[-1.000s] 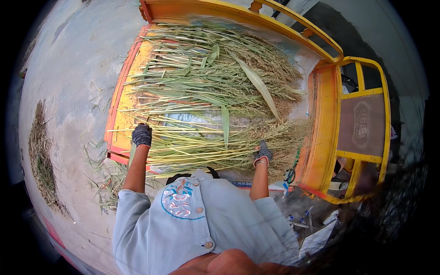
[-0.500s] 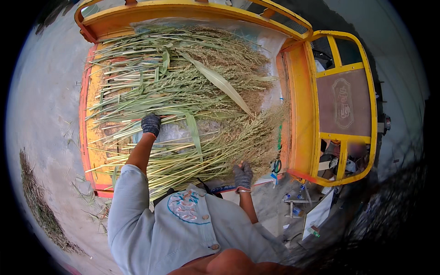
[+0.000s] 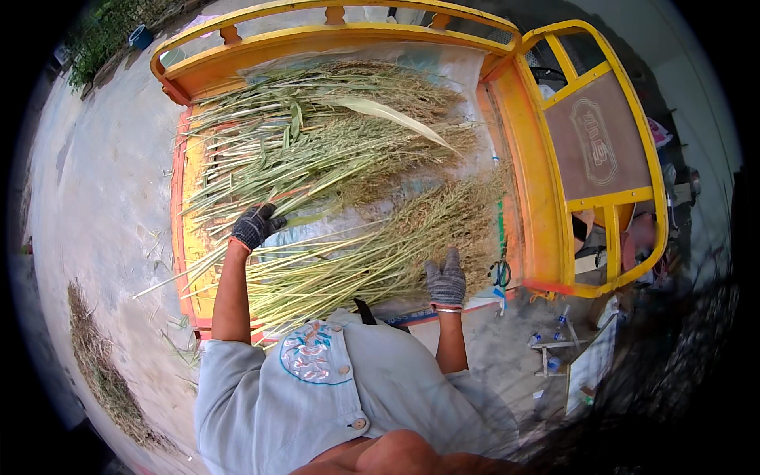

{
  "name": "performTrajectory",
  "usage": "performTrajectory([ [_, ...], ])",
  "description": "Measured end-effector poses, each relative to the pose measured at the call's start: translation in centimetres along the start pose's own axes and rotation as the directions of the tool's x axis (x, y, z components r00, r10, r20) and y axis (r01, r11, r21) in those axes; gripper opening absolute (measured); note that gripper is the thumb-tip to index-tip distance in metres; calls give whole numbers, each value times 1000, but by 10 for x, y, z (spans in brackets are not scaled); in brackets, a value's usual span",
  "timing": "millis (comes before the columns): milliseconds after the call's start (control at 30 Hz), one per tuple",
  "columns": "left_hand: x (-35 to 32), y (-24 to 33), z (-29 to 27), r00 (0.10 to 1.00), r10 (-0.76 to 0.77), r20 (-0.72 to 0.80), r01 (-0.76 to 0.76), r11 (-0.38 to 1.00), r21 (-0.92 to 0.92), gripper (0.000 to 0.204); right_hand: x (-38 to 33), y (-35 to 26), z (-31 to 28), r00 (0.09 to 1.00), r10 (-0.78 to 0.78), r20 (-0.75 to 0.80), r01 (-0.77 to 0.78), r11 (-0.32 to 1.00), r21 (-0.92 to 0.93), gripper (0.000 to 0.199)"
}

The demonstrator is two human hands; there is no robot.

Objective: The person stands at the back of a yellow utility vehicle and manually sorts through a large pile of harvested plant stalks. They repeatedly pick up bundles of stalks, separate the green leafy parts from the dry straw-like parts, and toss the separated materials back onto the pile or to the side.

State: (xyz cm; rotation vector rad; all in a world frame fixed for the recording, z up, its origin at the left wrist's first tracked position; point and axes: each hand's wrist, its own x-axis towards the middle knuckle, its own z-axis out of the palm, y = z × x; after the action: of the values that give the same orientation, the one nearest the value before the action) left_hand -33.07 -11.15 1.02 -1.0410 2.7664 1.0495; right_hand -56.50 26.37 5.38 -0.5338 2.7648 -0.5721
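Cut stalks with feathery seed heads lie across an orange cart bed (image 3: 184, 273), stems to the left and heads to the right. My left hand (image 3: 257, 226), in a dark grey knitted glove, is closed around several pale stalks (image 3: 202, 265); their ends jut past the bed's left edge. My right hand (image 3: 445, 281), gloved alike, rests with fingers stretched out at the near side of the brownish seed heads (image 3: 451, 226). Near my body lies a bundle of yellow-green stalks (image 3: 324, 277). A far bundle (image 3: 261, 154) has a broad pale leaf (image 3: 388, 115) across it.
A yellow rail (image 3: 277, 12) bounds the bed's far side. At its right stands a yellow-framed panel (image 3: 586, 142). Scissors (image 3: 500, 273) hang by the right near corner. A strip of dried stalks (image 3: 107, 368) lies on the concrete ground at left. A clear plastic sheet (image 3: 463, 63) lines the bed.
The stalks in my left hand have shifted left and now stick out beyond the bed's edge. My right hand has moved farther over the bed, its fingers straightened. The view has shifted slightly.
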Motion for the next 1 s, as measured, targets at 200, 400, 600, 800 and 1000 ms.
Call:
performTrajectory([
  [200,-71,61,39,939,-200,279,332,738,-588,23,11,-17,81,654,-171,737,-555,553,621,38],
  [400,-124,86,94,962,-198,187,270,781,-564,25,-10,-79,119,497,-111,861,-866,-123,485,18],
  [600,-156,83,93,894,-324,308,447,672,-590,22,-19,-58,101,530,-267,805,-847,-124,516,14],
  [800,-164,106,75,880,-208,427,468,533,-705,16,-9,-17,116,618,-216,756,-757,-425,497,22],
  [1000,-179,109,73,859,-175,481,501,486,-716,22,8,-10,84,660,29,750,-625,-533,570,24],
])
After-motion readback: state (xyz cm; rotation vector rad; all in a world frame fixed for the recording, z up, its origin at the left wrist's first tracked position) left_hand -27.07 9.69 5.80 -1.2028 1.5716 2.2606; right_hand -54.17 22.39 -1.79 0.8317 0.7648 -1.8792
